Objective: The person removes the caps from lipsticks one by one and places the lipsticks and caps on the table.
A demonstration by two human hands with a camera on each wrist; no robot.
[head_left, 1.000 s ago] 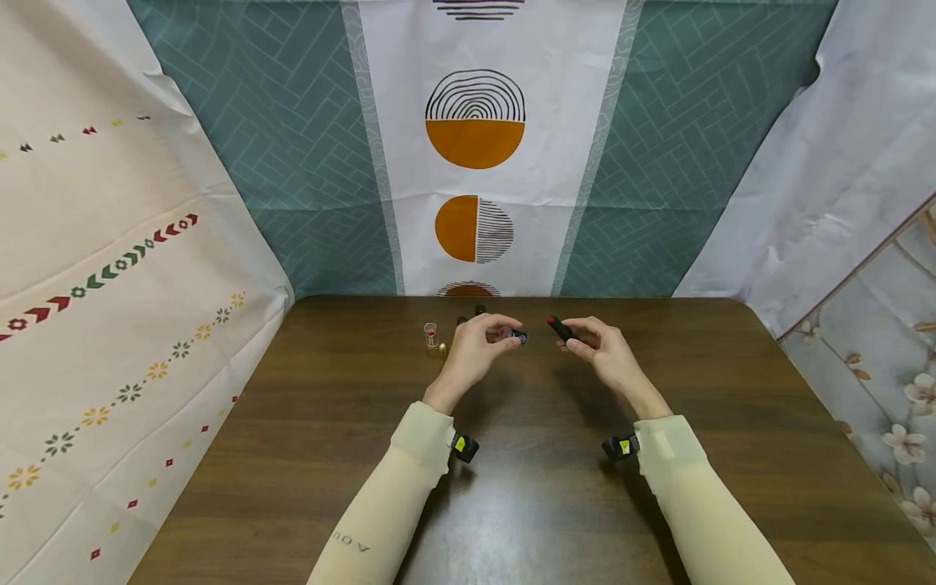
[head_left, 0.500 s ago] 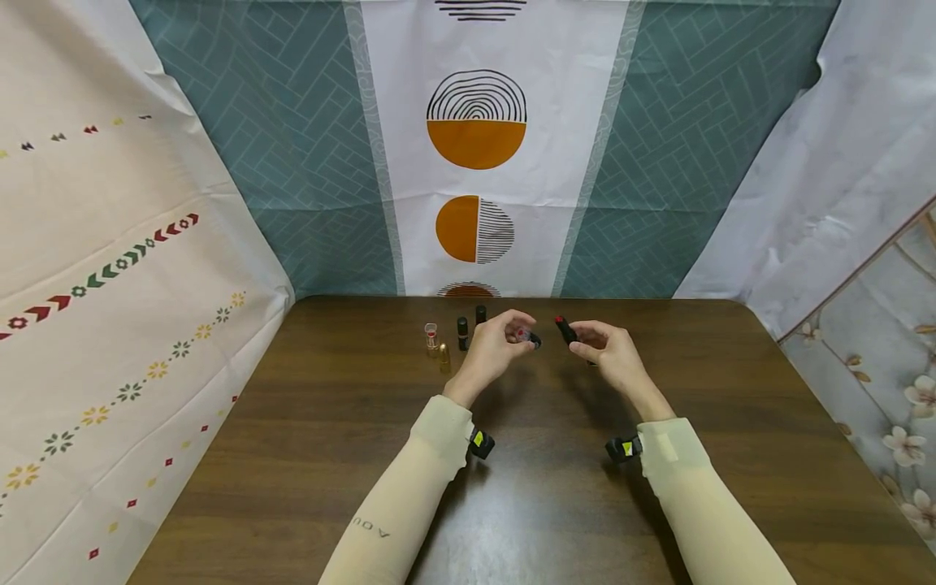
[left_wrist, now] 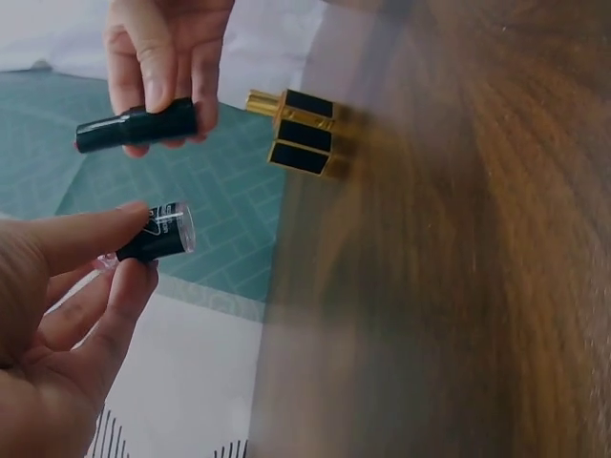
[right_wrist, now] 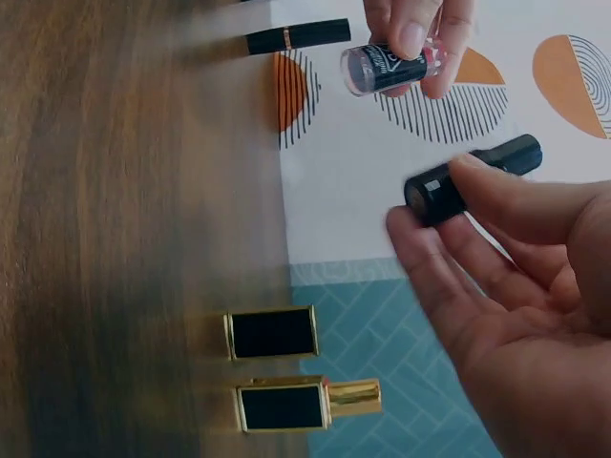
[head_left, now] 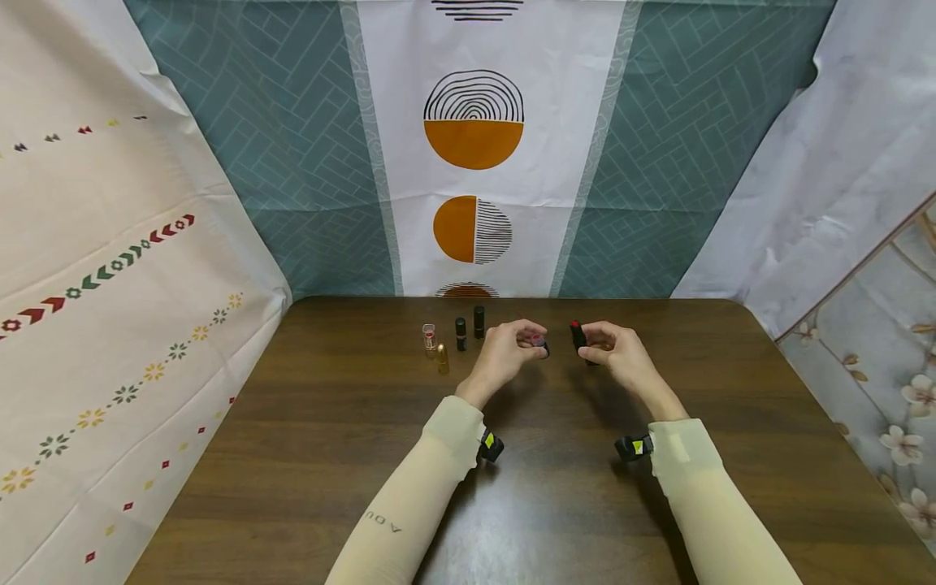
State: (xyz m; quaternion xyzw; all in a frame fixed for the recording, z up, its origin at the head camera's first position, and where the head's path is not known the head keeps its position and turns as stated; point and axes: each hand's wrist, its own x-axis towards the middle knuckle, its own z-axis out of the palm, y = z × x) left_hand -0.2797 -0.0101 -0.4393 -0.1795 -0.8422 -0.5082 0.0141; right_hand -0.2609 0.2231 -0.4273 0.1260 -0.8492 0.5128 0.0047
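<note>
My left hand (head_left: pixel 504 355) pinches a small lipstick (right_wrist: pixel 396 69) between thumb and fingers. It has clear ends, a black label with white lettering, and some red showing. My right hand (head_left: pixel 623 357) holds a slim black lipstick (left_wrist: pixel 138 126) by its lower part; its red tip shows in the head view. The two lipsticks are apart, both raised over the table. Near the right hand, mostly hidden by it in the head view, stand a black, gold-edged lipstick (right_wrist: pixel 282 405) with a gold tube and a matching gold-edged cap (right_wrist: pixel 272 332).
Left of my hands stand two black lipsticks (head_left: pixel 461 333), a gold tube (head_left: pixel 442 359) and a clear case (head_left: pixel 429 337) with red in it. The wooden table (head_left: pixel 541 512) ends at a hanging patterned cloth (head_left: pixel 475 227). Each wrist wears a small black camera (head_left: pixel 491 446).
My left hand has moved right with the clear-ended lipstick, uncovering the black lipsticks behind it. My right hand has shifted slightly right and its black lipstick has turned more upright.
</note>
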